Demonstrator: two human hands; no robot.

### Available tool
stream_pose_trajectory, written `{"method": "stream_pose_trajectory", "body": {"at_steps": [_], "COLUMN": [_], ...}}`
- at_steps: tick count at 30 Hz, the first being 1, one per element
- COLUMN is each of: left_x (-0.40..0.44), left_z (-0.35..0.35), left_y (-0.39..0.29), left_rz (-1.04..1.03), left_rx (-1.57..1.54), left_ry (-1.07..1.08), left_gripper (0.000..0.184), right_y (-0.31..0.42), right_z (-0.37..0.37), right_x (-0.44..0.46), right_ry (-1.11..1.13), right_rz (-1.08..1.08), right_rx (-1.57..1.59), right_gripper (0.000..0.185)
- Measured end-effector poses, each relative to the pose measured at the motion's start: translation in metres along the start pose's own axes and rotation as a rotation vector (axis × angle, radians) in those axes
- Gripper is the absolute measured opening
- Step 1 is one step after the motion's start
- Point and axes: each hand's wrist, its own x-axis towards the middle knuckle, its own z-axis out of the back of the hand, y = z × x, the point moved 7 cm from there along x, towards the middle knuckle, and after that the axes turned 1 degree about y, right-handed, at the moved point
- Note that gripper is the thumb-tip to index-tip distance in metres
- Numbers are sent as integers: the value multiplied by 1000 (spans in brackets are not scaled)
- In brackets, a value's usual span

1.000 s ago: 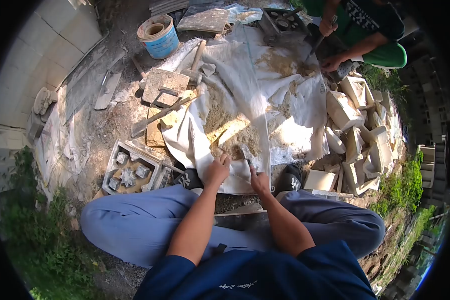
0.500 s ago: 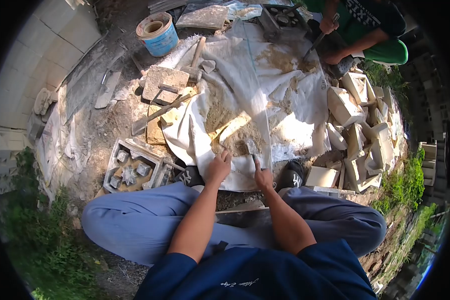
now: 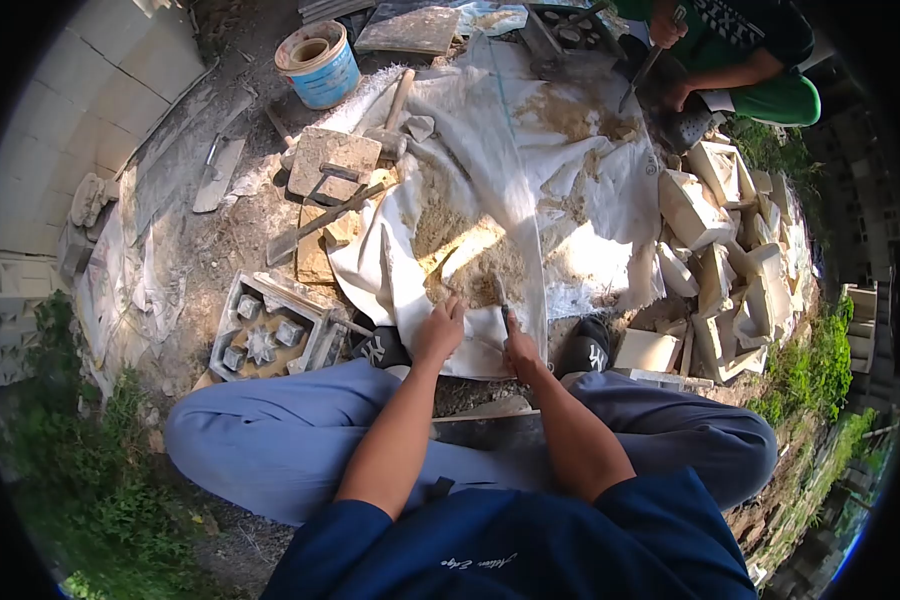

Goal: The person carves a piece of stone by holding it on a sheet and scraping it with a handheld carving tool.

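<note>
My right hand point(image 3: 521, 350) is wrapped round the handle of a small trowel point(image 3: 501, 290), its narrow blade pointing away from me and turned nearly edge-on. The blade is at the near edge of a heap of sandy material point(image 3: 485, 268) on a white sheet point(image 3: 470, 130). To its left, my left hand point(image 3: 442, 330) is closed near the same heap, with the fingertips curled together. Whatever those fingers hold, if anything, is too small to tell. Both hands are over the sheet, between my two shoes.
At left sits a mould box point(image 3: 260, 340) with star and block shapes. Beyond it are a hammer point(image 3: 395, 125), stone slabs point(image 3: 332, 165) and a blue bucket point(image 3: 320, 70). Pale box-shaped pieces point(image 3: 705, 215) are piled at right. Another person point(image 3: 740, 60) works with a tool at upper right.
The trowel blade has rotated from showing its flat face to nearly edge-on. My left hand has barely moved. The other person's tool has lifted slightly.
</note>
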Motion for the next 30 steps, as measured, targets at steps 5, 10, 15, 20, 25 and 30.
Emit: {"method": "stream_pose_trajectory", "body": {"at_steps": [5,10,15,20,25,30], "left_x": [23,-15,-12,-10,-5,-6], "left_z": [-15,-20,-38,-42,-44,-44], "left_y": [22,12,23,21,24,24], "left_rz": [-65,-109,-81,-115,-127,-62], "left_rx": [5,90,111,76,75,87], "left_ry": [-120,-223,-178,-200,-206,-183], "left_gripper": [55,49,47,48,51,51], "right_y": [53,70,102,57,75,105], "right_z": [-19,-9,-9,-14,-13,-9], "right_x": [-10,-36,-76,-56,-55,-86], "right_ry": [100,-17,-25,-12,56,-35], "right_rz": [192,465,551,308,303,534], "right_rx": [-258,-363,-204,-493,-467,-263], "right_gripper": [72,66,65,69,70,65]}}
